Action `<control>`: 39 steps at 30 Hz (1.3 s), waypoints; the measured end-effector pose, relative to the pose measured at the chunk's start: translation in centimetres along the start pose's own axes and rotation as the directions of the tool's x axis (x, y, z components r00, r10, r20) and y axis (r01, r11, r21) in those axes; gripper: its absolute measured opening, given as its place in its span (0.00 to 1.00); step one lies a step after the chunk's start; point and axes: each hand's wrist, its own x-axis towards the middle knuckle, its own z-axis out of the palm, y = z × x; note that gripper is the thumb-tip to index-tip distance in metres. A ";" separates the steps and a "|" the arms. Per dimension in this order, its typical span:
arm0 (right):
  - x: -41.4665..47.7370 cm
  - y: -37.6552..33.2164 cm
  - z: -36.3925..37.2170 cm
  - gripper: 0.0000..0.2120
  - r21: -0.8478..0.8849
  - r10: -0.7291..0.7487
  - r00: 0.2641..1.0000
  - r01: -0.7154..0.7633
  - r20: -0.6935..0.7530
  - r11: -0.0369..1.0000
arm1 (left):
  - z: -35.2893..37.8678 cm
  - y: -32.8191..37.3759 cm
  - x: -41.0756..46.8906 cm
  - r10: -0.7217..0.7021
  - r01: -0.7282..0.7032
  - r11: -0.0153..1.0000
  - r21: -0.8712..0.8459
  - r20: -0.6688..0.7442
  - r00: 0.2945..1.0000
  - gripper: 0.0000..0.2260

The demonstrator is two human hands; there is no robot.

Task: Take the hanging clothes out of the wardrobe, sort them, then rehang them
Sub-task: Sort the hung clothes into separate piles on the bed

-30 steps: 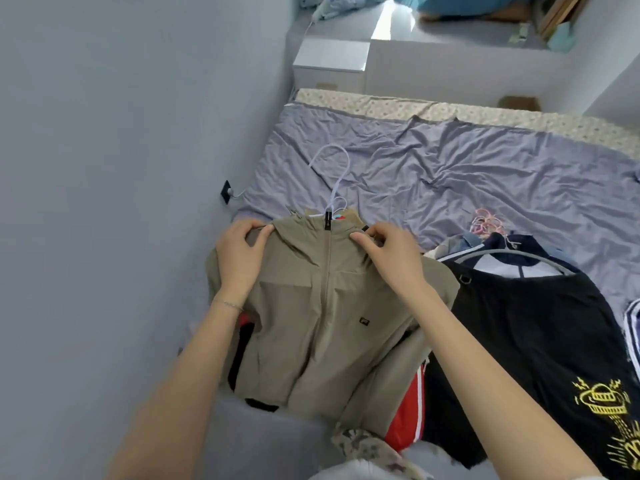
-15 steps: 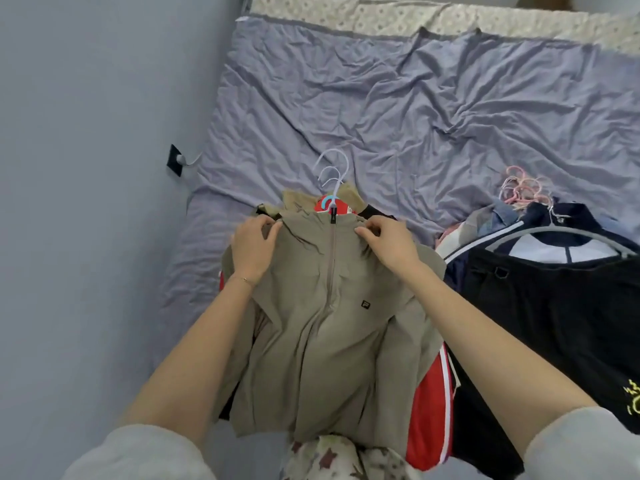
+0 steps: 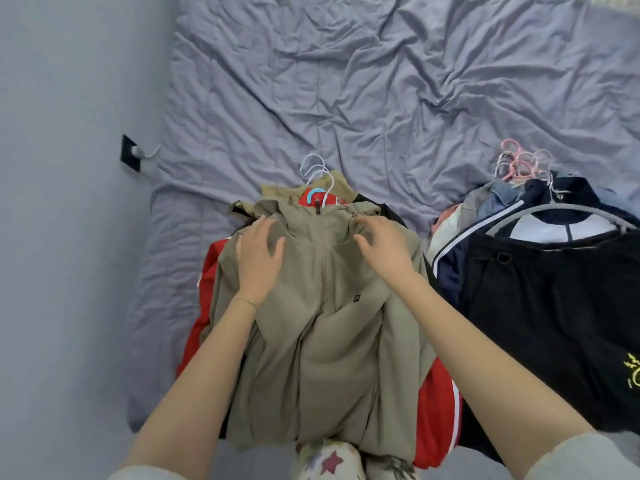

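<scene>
Having let go of the collar (image 3: 341, 213), the left hand (image 3: 259, 252) and right hand (image 3: 382, 249) lie splayed, gripping nothing, on the khaki jacket (image 3: 322, 341), likely flattening it atop the near-left pile (image 3: 437, 410).

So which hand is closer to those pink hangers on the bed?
Right. The right hand is over the khaki jacket on the side toward the pink hangers; the left hand is beyond the zip, farther away.
</scene>
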 end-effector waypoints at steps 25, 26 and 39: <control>-26.8 11.6 -21.2 0.22 0.137 0.042 0.898 0.021 -0.439 0.990 | 2.8 27.6 -22.9 0.302 -0.298 0.952 -0.077 0.048 0.952 0.20; -27.4 13.1 -22.2 0.22 0.140 0.037 0.896 0.028 -0.442 0.990 | 4.2 28.8 -23.9 0.300 -0.297 0.952 -0.079 0.041 0.953 0.20; -32.8 29.6 -33.1 0.23 0.065 -0.093 0.942 0.120 -0.323 0.991 | 17.3 40.7 -33.3 0.234 -0.243 0.966 -0.092 -0.095 0.967 0.19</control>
